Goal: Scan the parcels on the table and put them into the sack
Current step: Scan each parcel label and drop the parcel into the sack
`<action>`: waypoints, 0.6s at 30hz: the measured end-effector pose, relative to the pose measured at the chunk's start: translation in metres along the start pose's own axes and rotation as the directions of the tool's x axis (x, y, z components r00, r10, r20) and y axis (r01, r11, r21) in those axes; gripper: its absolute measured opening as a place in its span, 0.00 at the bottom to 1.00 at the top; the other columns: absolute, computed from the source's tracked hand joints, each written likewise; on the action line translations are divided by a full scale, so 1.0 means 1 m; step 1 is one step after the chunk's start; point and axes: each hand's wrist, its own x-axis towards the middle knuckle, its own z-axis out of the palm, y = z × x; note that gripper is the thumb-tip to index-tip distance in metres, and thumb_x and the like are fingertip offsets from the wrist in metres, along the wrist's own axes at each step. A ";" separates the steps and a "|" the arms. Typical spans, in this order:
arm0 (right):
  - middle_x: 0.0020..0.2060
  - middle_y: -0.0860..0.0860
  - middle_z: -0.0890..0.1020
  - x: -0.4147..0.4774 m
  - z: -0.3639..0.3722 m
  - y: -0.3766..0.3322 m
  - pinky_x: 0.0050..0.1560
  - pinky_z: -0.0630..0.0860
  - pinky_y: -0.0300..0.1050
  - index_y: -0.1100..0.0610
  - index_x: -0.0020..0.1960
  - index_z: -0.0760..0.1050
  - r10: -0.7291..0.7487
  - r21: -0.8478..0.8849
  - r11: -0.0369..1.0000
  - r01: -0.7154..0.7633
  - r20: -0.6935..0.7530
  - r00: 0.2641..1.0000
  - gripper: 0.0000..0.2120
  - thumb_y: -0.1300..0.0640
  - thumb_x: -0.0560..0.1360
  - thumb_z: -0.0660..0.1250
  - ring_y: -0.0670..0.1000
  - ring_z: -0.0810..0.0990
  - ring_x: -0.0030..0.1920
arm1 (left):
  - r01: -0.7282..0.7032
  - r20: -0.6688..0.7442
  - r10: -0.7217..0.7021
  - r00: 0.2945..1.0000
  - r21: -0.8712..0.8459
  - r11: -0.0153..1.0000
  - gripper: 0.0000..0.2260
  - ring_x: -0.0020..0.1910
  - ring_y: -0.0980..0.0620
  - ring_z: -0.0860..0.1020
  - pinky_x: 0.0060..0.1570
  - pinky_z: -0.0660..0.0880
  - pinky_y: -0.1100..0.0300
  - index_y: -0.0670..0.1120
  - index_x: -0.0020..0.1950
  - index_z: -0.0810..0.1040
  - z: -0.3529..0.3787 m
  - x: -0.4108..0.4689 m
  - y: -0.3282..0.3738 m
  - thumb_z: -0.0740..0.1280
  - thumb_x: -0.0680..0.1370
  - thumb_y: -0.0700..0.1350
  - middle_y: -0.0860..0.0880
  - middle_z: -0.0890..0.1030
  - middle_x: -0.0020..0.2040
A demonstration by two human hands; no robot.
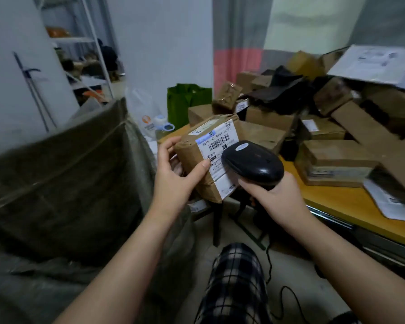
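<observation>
The sack [63, 183] is standing left of the table [337, 202]; parcels [332, 157] are lying piled on the table, right.

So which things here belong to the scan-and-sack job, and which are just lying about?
Job: labelled parcel in the left hand; barcode scanner in the right hand; sack; parcel pile on the table.
Lying about: green bag; blue-capped bottle; white shelf rack.

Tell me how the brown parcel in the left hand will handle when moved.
The brown parcel is probably stiff: its edges look square under the left hand. Likely light, since one hand carries it. Its flat faces should not roll.
</observation>
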 end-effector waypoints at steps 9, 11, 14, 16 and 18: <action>0.40 0.34 0.83 0.001 0.114 0.077 0.43 0.73 0.27 0.39 0.46 0.76 0.149 -0.121 0.986 -0.117 0.299 0.943 0.15 0.53 0.67 0.77 0.33 0.80 0.46 | 0.220 -0.361 -0.073 0.930 0.386 0.896 0.29 0.61 0.63 0.73 0.60 0.71 0.67 0.58 0.60 0.65 -0.142 -0.048 -0.062 0.77 0.69 0.41 0.50 0.72 0.63; 0.38 0.37 0.82 0.000 0.130 0.097 0.43 0.75 0.34 0.39 0.43 0.76 0.194 -0.181 0.973 -0.140 0.328 0.925 0.13 0.53 0.68 0.77 0.35 0.80 0.44 | 0.325 -0.435 -0.095 0.896 0.493 0.807 0.30 0.64 0.54 0.72 0.66 0.69 0.57 0.54 0.61 0.65 -0.164 -0.058 -0.080 0.78 0.67 0.43 0.48 0.69 0.64; 0.34 0.40 0.81 0.001 0.146 0.123 0.37 0.74 0.38 0.40 0.41 0.74 0.283 -0.281 0.942 -0.184 0.369 0.885 0.10 0.49 0.68 0.76 0.37 0.79 0.37 | 0.445 -0.501 -0.122 0.856 0.597 0.668 0.31 0.63 0.48 0.69 0.65 0.65 0.60 0.49 0.62 0.67 -0.185 -0.065 -0.112 0.80 0.65 0.44 0.51 0.65 0.59; 0.37 0.41 0.81 0.003 0.156 0.137 0.41 0.77 0.43 0.41 0.42 0.73 0.336 -0.322 0.921 -0.219 0.375 0.864 0.10 0.47 0.68 0.75 0.38 0.78 0.39 | 0.531 -0.539 -0.193 0.820 0.592 0.606 0.32 0.62 0.46 0.70 0.63 0.66 0.61 0.48 0.62 0.67 -0.193 -0.063 -0.135 0.80 0.64 0.46 0.48 0.65 0.60; 0.39 0.43 0.82 0.006 0.164 0.149 0.44 0.78 0.46 0.42 0.42 0.73 0.366 -0.340 0.909 -0.241 0.375 0.851 0.10 0.47 0.69 0.75 0.39 0.78 0.41 | 0.598 -0.551 -0.276 0.787 0.573 0.561 0.32 0.61 0.44 0.71 0.63 0.68 0.56 0.47 0.62 0.67 -0.197 -0.057 -0.160 0.80 0.64 0.48 0.44 0.66 0.63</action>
